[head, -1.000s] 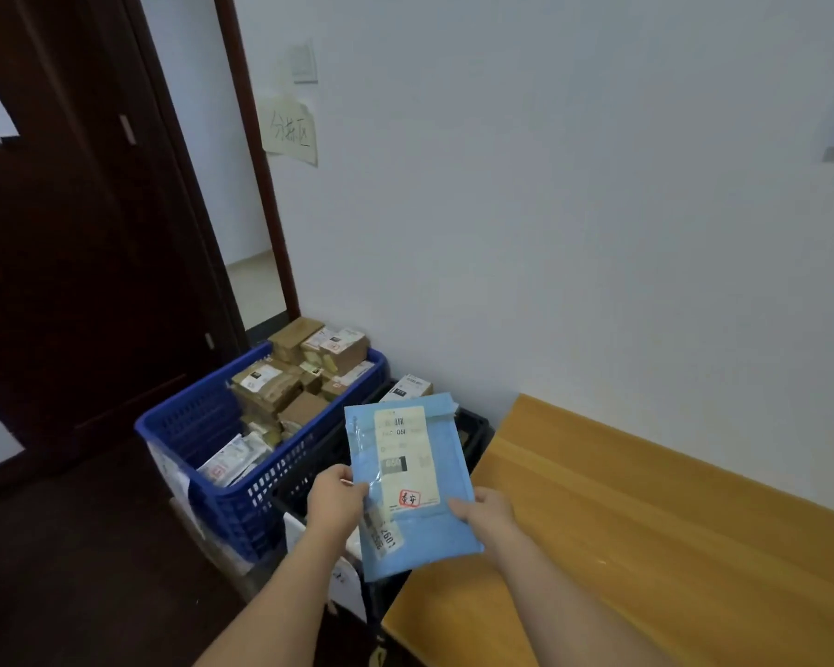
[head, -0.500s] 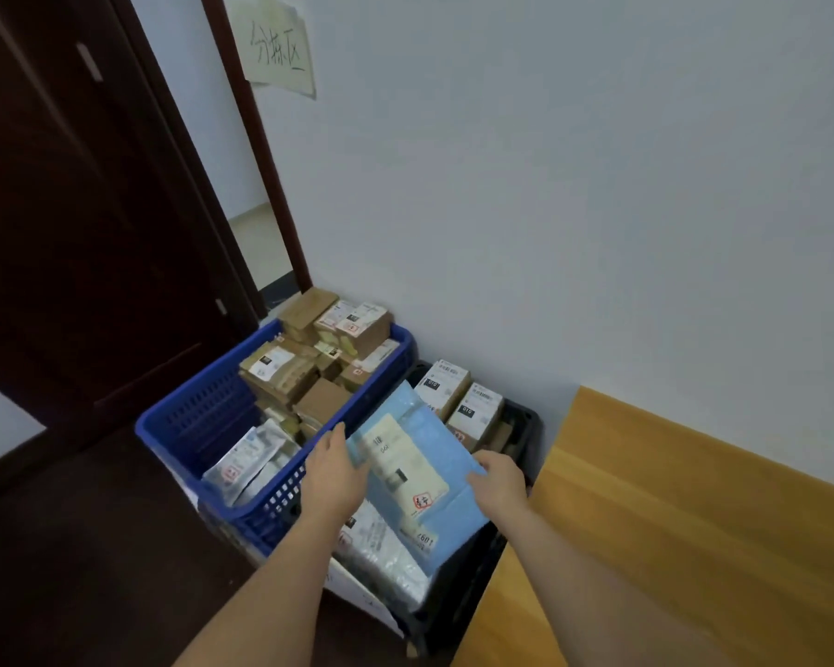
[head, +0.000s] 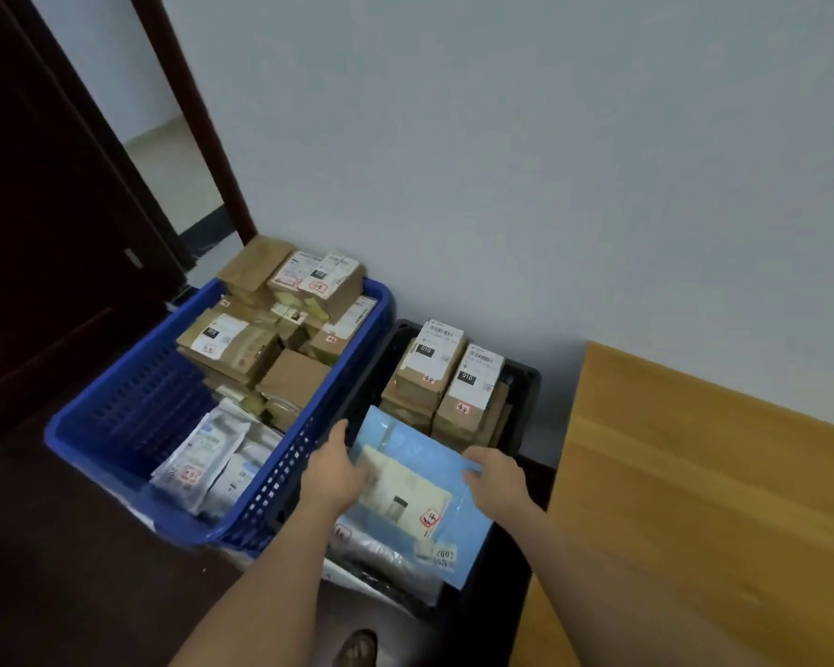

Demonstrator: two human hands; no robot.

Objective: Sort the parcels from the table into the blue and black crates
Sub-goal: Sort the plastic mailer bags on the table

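A flat blue parcel (head: 420, 479) with a white label lies tilted over the near half of the black crate (head: 526, 383), on top of clear plastic bags. My left hand (head: 336, 475) holds its left edge and my right hand (head: 497, 479) holds its right edge. Two brown labelled boxes (head: 446, 377) stand at the crate's far end. To the left, the blue crate (head: 131, 406) is packed with brown boxes and white plastic bags (head: 213, 459).
The wooden table (head: 694, 498) runs along the wall on the right, its corner beside the black crate. A dark door (head: 44, 233) and an open doorway stand at the left. A foot in a sandal (head: 357, 649) shows at the bottom edge.
Both hands have carried the blue parcel from upright at the table's corner down and flat into the black crate. The view has swung left and down toward the crates.
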